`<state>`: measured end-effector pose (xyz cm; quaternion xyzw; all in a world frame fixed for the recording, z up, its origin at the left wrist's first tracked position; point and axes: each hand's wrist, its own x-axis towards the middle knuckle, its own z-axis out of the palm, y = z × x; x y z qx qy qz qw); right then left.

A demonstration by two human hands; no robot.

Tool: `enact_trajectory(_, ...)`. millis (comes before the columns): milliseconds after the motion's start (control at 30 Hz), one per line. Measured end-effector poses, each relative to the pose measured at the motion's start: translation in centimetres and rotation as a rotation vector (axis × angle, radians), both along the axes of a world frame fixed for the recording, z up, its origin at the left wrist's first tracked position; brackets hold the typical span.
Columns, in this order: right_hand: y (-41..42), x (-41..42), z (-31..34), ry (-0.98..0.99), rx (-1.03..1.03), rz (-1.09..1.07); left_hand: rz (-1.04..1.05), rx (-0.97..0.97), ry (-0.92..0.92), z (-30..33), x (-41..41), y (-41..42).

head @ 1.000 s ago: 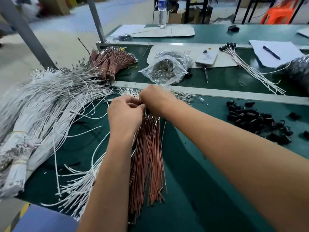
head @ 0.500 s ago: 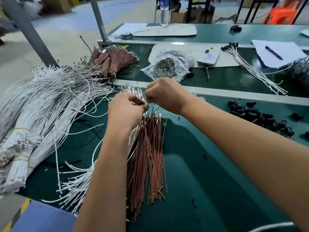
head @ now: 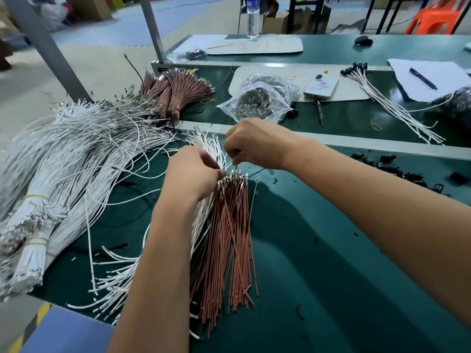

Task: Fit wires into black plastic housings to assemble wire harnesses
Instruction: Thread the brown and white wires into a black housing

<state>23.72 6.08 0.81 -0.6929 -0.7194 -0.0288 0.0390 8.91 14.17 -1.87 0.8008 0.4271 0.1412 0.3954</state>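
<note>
A loose bundle of reddish-brown wires (head: 229,238) lies on the green table (head: 318,276) in front of me, metal terminals at its far end. White wires (head: 122,281) fan out beside it on the left. My left hand (head: 193,171) curls over the terminal ends of both kinds and grips some of them. My right hand (head: 254,145) hovers just beyond, its fingertips pinching a thin wire end pulled up from the bundle. Black plastic housings (head: 392,166) lie scattered at the right, past my right forearm.
Big banded bundles of white wires (head: 51,179) fill the left. Tied brown bundles (head: 175,90), a clear bag of terminals (head: 257,103), a phone (head: 321,85), finished white harnesses (head: 387,103) and paper with a pen (head: 423,79) sit on the far table. A water bottle (head: 253,16) stands behind.
My right hand has lifted up and away from my left hand, drawing a wire end out of the bundle. The left hand has stayed on the terminals.
</note>
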Motion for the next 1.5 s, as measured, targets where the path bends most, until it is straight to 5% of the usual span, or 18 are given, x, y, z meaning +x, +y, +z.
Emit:
enact_trajectory(267,-1.1,2.4,0.7,0.039,0.397,-0.195,-0.095,-0.091,-0.029,1.5,-1.2,-0.3)
enact_trajectory(367,-2.4,4.1,1.4,0.143,0.568,-0.317,-0.191,-0.157,-0.174,3.7,-1.1,-1.3)
enact_trajectory(567,-4.5,5.9,2.4,0.298,0.76,-0.507,-0.255,0.014,-0.24,8.5,1.1,-2.6)
enact_trajectory(700,-7.6,5.3,1.3,0.729,0.683,-0.602,-0.186,-0.047,-0.403,9.5,3.6,-3.6)
enact_trajectory(800,-10.9,4.1,0.0,1.333,0.356,-0.4,-0.154,-0.229,-0.585,9.0,6.3,-5.3)
enact_trajectory(867,-13.2,3.6,-0.9,1.487,0.152,-0.29,-0.174,-0.337,-0.651,8.6,8.1,-6.9)
enact_trajectory(1200,-22.9,4.2,-2.4,1.357,0.199,-0.378,-0.29,-0.647,-0.79,4.8,13.3,-13.1)
enact_trajectory(1500,-25.1,5.3,-5.3,1.65,0.836,-0.583,-0.462,-0.638,-0.513,-2.2,11.7,-14.7)
